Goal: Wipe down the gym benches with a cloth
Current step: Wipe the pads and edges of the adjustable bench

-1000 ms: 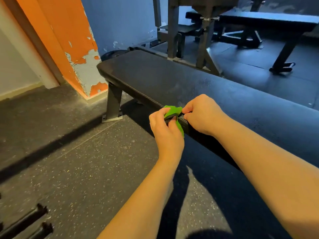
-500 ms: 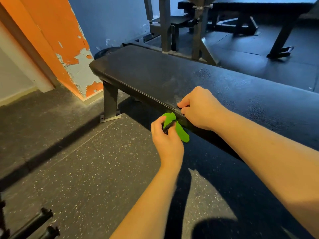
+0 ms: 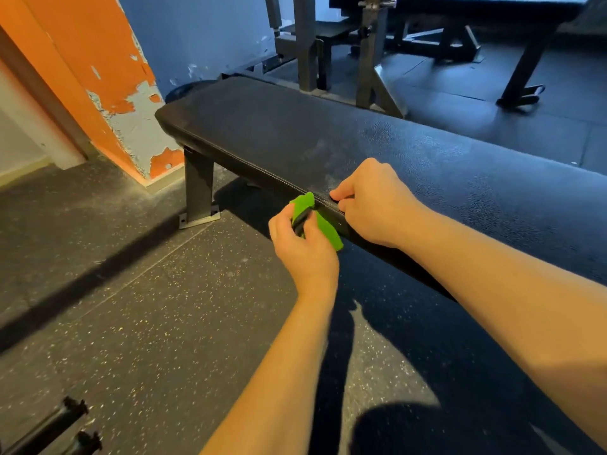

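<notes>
Curling round a folded green cloth (image 3: 329, 232), the fingers (image 3: 314, 233) of the left hand (image 3: 303, 249) are gripping it, with the thumb on the other side and a dark strip showing in the fold. The cloth is touching the front edge of the black padded surface (image 3: 328, 142), just below its stitched seam. Just beside it, the fingers (image 3: 341, 194) of the right hand (image 3: 377, 205) are bending tight against that same edge, tips on the seam; whether they are pinching anything I cannot tell. Both forearms are reaching in from below, the right one crossing in front of the surface. A metal leg (image 3: 197, 185) is holding up the near end on the speckled rubber floor (image 3: 147, 307). An orange pillar (image 3: 82, 60) with peeling paint is standing beyond that end, a steel rack (image 3: 305, 44) and a second bench (image 3: 476, 9) are sitting behind, and two dark bars (image 3: 49, 425) are lying at the lower left.
</notes>
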`<state>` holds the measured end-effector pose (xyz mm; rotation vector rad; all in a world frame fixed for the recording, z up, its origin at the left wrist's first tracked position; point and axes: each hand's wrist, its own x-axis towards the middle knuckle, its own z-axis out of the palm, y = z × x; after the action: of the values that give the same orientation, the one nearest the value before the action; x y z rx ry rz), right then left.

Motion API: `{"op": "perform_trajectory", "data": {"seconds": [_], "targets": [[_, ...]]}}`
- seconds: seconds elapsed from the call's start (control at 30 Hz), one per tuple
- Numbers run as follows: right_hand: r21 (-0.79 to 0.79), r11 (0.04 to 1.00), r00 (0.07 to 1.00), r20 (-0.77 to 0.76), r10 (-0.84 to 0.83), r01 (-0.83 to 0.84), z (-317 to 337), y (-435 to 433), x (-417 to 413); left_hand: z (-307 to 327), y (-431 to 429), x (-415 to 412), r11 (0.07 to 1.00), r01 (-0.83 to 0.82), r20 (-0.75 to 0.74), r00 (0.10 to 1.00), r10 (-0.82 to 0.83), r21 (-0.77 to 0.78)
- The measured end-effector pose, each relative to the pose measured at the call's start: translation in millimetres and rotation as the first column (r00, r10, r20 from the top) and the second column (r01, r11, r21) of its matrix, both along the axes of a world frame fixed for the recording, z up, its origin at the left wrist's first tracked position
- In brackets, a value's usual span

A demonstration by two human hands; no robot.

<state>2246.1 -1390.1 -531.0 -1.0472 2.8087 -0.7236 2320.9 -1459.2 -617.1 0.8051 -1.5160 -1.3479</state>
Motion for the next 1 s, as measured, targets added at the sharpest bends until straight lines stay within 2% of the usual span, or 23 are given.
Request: {"op": "perform_trajectory", "data": {"seconds": [0.07, 0.17, 0.27, 0.33, 0.43, 0.53, 0.7, 0.87, 1.0], "targets": [[0.016, 1.000, 1.000, 0.013, 0.003, -0.003, 3.5, -0.2, -1.9, -2.2, 7.0, 8.2, 0.998, 0.044, 0.027, 0.999, -0.042, -0.053], [0.035, 0.999, 0.999, 0.041, 0.013, -0.015, 5.6, 1.6, -4.4, 5.7, -28.4, 5.2, 0.990, 0.066, 0.078, 0.995, -0.056, -0.128], [0.002, 1.000, 0.998, 0.062, 0.025, -0.025, 6.7, 4.4, -2.5, 20.0, -89.0, -16.0, 1.000, -0.012, 0.133, 0.991, 0.013, -0.010], [-0.004, 0.999, 0.998, 0.057, 0.039, -0.039, 5.4, 4.3, -1.7, 27.2, -105.7, -23.3, 0.997, -0.054, 0.119, 0.992, 0.047, 0.057], [-0.038, 0.999, 0.997, 0.070, 0.015, -0.013, 2.0, 2.6, -1.9, 22.8, -76.5, -20.9, 0.993, -0.075, 0.041, 0.997, 0.072, 0.087], [-0.039, 0.999, 0.995, 0.098, -0.025, 0.029, -0.7, 0.6, -4.4, 7.0, -20.9, -8.0, 0.998, -0.056, 0.006, 0.998, 0.056, 0.034], [-0.039, 0.999, 0.995, 0.104, 0.008, -0.004, 4.2, 2.1, -4.0, 1.3, 27.0, 12.2, 0.998, 0.066, -0.023, 0.998, -0.066, -0.022], [-0.053, 0.997, 0.990, 0.128, 0.060, -0.054, 13.2, 5.5, -4.7, 4.6, 23.9, 16.5, 0.988, 0.133, 0.041, 0.991, -0.130, -0.079], [-0.060, 0.996, 0.990, 0.119, 0.075, -0.068, 12.3, 8.9, -4.8, 11.7, -5.5, 2.1, 0.994, 0.061, 0.065, 0.996, -0.055, -0.095]]}}
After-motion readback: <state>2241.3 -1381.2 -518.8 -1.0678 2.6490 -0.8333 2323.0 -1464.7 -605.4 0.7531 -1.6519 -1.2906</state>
